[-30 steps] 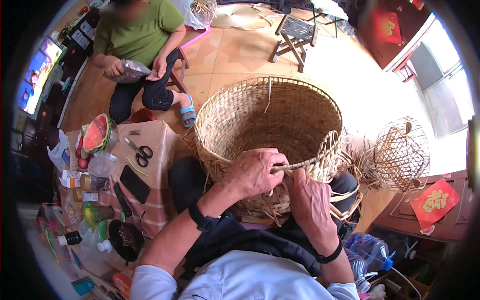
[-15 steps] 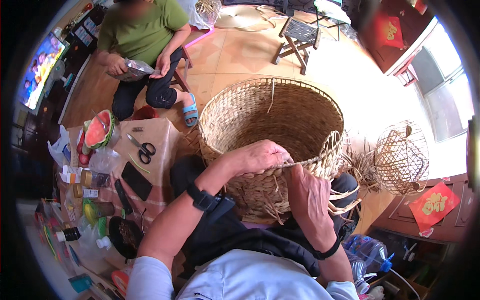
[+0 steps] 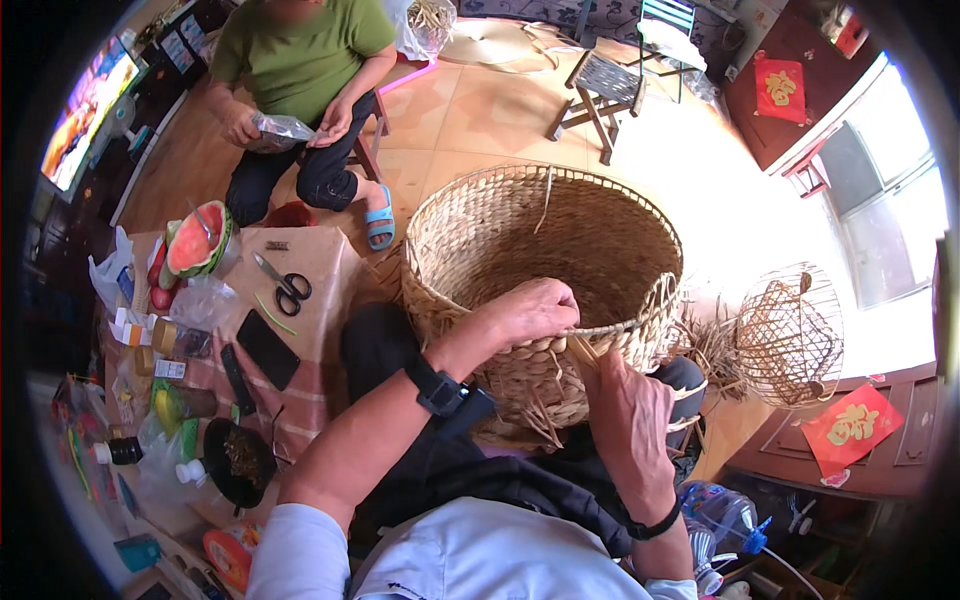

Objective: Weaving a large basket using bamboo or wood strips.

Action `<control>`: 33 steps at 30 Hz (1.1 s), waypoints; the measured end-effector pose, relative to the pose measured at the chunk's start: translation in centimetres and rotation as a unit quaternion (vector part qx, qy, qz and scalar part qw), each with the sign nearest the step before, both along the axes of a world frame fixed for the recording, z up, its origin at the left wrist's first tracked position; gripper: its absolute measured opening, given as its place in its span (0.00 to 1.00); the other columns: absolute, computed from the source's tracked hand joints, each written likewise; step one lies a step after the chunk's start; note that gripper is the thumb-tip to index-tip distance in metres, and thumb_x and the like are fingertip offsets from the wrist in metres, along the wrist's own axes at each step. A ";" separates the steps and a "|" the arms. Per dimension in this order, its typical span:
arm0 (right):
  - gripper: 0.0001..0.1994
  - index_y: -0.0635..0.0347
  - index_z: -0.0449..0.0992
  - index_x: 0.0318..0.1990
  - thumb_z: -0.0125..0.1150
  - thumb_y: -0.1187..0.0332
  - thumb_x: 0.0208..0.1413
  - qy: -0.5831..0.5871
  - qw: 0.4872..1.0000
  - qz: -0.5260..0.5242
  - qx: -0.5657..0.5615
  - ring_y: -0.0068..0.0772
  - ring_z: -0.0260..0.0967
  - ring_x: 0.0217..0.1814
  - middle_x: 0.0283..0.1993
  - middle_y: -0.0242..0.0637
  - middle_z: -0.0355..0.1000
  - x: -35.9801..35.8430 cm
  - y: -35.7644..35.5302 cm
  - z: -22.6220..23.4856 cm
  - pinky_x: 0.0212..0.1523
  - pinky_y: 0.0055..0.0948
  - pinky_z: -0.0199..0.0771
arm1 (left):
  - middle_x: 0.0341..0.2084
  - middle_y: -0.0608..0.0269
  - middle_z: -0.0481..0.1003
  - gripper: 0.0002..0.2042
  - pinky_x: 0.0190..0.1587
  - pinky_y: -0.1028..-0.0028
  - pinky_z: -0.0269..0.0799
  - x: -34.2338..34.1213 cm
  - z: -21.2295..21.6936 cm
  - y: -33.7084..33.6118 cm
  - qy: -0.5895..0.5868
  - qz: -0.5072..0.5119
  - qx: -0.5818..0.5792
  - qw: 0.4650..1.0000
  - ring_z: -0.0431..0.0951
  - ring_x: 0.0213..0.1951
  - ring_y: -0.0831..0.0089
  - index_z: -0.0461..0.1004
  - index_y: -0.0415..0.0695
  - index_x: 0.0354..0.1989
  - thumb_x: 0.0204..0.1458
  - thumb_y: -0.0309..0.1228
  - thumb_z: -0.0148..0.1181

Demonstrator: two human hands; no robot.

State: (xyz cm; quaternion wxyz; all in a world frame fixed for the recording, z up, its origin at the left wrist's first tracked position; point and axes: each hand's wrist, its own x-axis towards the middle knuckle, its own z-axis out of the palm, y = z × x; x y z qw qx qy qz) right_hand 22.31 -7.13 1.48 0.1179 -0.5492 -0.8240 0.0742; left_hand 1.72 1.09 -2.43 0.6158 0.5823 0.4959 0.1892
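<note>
Basket: big woven basket (image 3: 545,260), straw colour, stands on person's lap, mouth up and a bit tilted away; loose strands hang at near rim.
Left hand: left hand (image 3: 530,312) lies over near rim of basket, fingers curled tight, pinching a strand at the rim edge. Black watch (image 3: 440,385) on wrist.
Right hand: right hand (image 3: 628,420) is outside the basket, against near wall below rim, fingers half closed on loose straw strands (image 3: 585,350); exact grip I cannot tell. Black band (image 3: 655,522) on wrist.
Hands: close together, approx. touching at the rim.
Table on left: low table (image 3: 320,270) w/ brown cloth, just beside person's knee. On it scissors (image 3: 283,285), dark phone (image 3: 267,348), cut watermelon (image 3: 195,238), small jars and plastic bags.
Other person: sits across, green shirt (image 3: 300,50), both hands on a clear plastic bag (image 3: 278,128), blue sandal (image 3: 380,218) on foot.
Right side: small open-weave cage (image 3: 790,335) on floor, near basket but apart.
Behind: wood stool (image 3: 600,90) on tile floor, well apart.
</note>
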 end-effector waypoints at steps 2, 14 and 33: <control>0.11 0.59 0.69 0.31 0.59 0.65 0.65 -0.027 1.000 0.001 -0.001 0.53 0.78 0.27 0.25 0.48 0.75 -0.7 0.5 -0.5 0.29 0.48 0.74 | 0.24 0.68 0.77 0.15 0.20 0.75 0.66 -0.9 0.1 0.5 0.005 -0.025 -0.089 0.996 0.72 0.20 0.81 0.80 0.36 0.49 0.59 0.33 0.60; 0.08 0.60 0.71 0.32 0.63 0.69 0.62 0.030 0.999 0.010 -0.007 0.54 0.77 0.28 0.22 0.48 0.74 1.2 -0.6 0.8 0.29 0.48 0.73 | 0.32 0.47 0.81 0.10 0.42 0.60 0.77 1.9 -2.9 -0.8 0.119 0.182 0.238 0.947 0.83 0.38 0.54 0.80 0.41 0.41 0.52 0.30 0.62; 0.14 0.62 0.77 0.44 0.71 0.67 0.54 0.092 0.995 0.042 0.007 0.53 0.74 0.42 0.38 0.45 0.74 0.7 3.6 3.4 0.42 0.48 0.72 | 0.35 0.65 0.80 0.08 0.35 0.78 0.77 -0.2 -3.2 0.3 -0.148 0.250 0.074 0.954 0.79 0.34 0.80 0.78 0.40 0.41 0.56 0.25 0.71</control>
